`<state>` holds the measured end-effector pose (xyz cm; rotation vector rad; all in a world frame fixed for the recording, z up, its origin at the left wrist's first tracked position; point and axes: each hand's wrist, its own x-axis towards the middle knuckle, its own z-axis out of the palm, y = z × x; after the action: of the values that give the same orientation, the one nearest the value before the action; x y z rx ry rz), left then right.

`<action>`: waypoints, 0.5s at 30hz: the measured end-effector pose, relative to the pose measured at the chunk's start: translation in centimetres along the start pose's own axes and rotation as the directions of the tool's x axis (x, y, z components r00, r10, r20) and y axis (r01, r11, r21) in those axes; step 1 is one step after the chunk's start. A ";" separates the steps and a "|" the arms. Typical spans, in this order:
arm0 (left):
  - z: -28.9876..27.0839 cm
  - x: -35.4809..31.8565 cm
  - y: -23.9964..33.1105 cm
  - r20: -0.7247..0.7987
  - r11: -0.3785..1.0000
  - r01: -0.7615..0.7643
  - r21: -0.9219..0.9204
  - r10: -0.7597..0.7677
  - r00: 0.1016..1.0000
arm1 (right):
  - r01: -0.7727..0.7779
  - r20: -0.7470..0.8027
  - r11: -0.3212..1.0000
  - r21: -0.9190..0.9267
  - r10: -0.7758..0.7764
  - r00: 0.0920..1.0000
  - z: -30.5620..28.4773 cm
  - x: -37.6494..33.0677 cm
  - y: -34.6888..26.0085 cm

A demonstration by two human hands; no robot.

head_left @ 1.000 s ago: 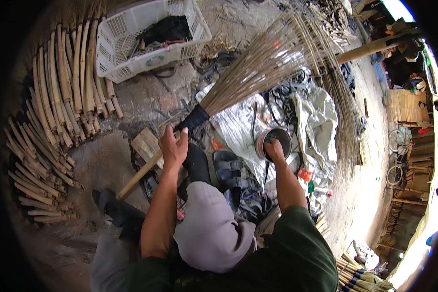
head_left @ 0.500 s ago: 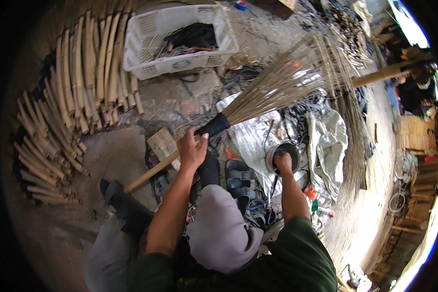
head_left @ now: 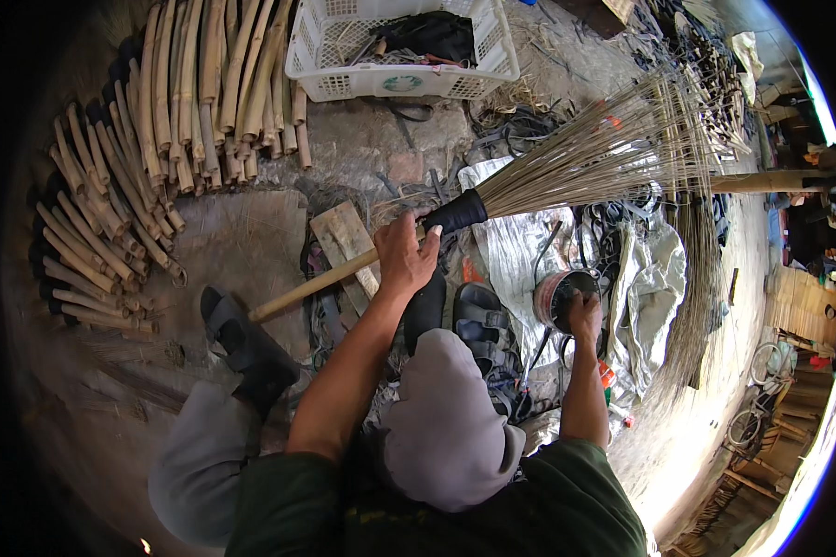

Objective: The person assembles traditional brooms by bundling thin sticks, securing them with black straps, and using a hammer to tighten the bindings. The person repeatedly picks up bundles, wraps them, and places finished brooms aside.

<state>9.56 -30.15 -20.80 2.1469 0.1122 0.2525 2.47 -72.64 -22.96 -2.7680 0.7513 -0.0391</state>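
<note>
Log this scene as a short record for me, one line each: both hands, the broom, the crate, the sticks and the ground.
Left hand: grips the broom by its pale handle, beside the black binding
Right hand: inside a round container; fingertips hidden
Broom: slanting, bristles toward upper right
Crate: white plastic, top, holding black material
Sticks: piled upper left
Ground: silvery sheeting near the container

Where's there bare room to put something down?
The brown patch between the sticks, the wood and the broom's handle looks bare. A dusty one between crate and wood looks nearly bare. Around the tin it's crowded: sandals, crumpled sheet.
</note>
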 end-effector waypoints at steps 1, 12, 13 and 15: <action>0.1 0.0 -0.1 -0.023 1.000 -0.019 -0.004 0.019 1.000 | 0.011 -0.009 0.998 0.060 -0.011 1.000 -0.5 -0.2 -0.1; 0.2 -0.3 -0.2 -0.048 0.999 -0.049 0.024 0.050 0.998 | 0.024 -0.002 0.962 0.271 -0.025 1.000 -2.9 -1.5 -4.3; 0.2 -0.3 -0.3 -0.102 0.994 -0.104 0.018 0.106 0.989 | -0.052 0.037 0.951 0.304 0.043 0.998 -3.1 -1.5 -4.5; 0.4 -0.2 -0.4 -0.076 0.997 -0.070 0.014 0.071 0.995 | -0.130 0.085 0.919 0.372 0.106 0.991 -4.0 -1.7 -5.0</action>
<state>9.46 -30.29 -21.41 2.1554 0.0819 0.3755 3.09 -68.66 -17.65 -2.3445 0.7986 -0.0650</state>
